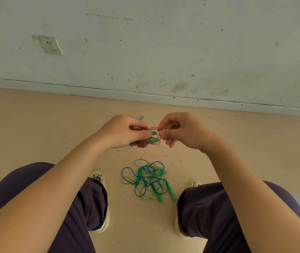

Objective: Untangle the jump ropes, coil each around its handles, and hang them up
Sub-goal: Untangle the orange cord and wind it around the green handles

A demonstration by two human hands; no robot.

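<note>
Head view: we judge the main risk is the last red loop springing loose, since the coil looks springy and our left hand (pixel 125 133) alone clamps the red jump rope (pixel 142 142) coiled around its green handles (pixel 153 140). Our right hand (pixel 179 131) pinches that loop just beside the handle tips, fingers curled. Below both hands, the blue and green ropes (pixel 146 178) lie tangled on the floor (pixel 36 128).
</note>
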